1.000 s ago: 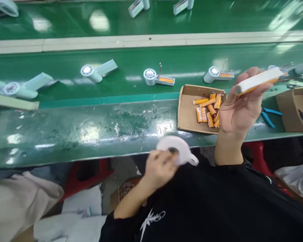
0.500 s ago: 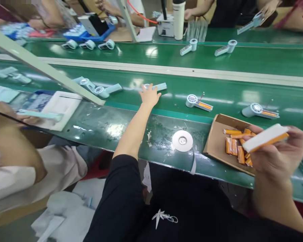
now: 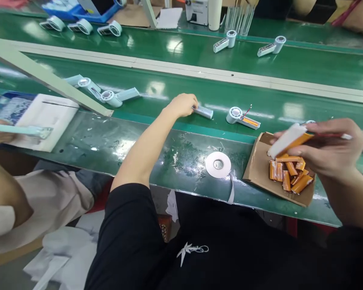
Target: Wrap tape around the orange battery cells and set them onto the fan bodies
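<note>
Bare worktop point(image 3: 124, 141) lies open between my hands; the tape roll point(image 3: 218, 164) and cardboard box point(image 3: 257, 171) crowd the right.

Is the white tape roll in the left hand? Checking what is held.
No, the white tape roll lies on the green bench, while the left hand grips a fan.

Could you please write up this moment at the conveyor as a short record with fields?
Left hand: closed on a pale fan unit lying on the green belt
Right hand: holds a white handle part with an orange cell above the cardboard box
Box contents: loose orange cells
Bench: tape roll lies flat, left of the box
Belt: an open fan unit right of the left hand
</note>
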`<control>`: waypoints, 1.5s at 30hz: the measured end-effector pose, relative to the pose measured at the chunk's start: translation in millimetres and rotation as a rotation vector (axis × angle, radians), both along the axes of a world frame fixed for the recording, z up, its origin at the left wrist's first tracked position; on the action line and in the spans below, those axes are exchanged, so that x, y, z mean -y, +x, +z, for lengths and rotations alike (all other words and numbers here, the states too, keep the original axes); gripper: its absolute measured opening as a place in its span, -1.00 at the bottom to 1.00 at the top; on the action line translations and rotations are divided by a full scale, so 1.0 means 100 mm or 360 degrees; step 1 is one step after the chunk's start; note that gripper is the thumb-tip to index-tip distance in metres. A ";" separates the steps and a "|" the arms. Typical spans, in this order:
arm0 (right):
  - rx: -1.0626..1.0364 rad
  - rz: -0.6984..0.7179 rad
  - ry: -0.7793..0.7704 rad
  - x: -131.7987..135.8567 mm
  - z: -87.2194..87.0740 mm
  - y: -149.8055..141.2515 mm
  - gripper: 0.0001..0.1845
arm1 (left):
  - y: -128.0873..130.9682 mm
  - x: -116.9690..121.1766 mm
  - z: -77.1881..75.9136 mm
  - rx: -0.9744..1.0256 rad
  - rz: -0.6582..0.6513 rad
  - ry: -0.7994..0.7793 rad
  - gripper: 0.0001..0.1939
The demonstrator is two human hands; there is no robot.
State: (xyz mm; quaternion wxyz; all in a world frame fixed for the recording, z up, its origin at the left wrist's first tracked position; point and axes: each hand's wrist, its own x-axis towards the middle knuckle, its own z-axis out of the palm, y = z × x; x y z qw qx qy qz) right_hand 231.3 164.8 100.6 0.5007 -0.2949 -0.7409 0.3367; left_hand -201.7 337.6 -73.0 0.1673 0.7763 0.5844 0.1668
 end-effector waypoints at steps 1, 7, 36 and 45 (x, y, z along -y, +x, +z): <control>0.0011 0.0102 0.0017 -0.08 0.00 -0.10 -0.47 | 0.04 0.03 0.03 0.0039 -0.0065 -0.0033 -0.88; 0.0378 0.0443 -0.0236 -0.83 -0.42 -0.97 -0.56 | 0.18 0.25 0.26 0.0437 0.0099 -0.0137 -0.76; 0.2241 0.0246 0.0177 -1.17 -0.47 -1.46 -0.36 | 0.88 0.82 0.30 0.0300 0.0468 0.0437 -0.66; 0.1293 0.0307 -0.0151 0.40 -0.35 0.31 -0.64 | 1.04 2.87 -0.14 -0.0143 -0.0655 0.0631 -0.57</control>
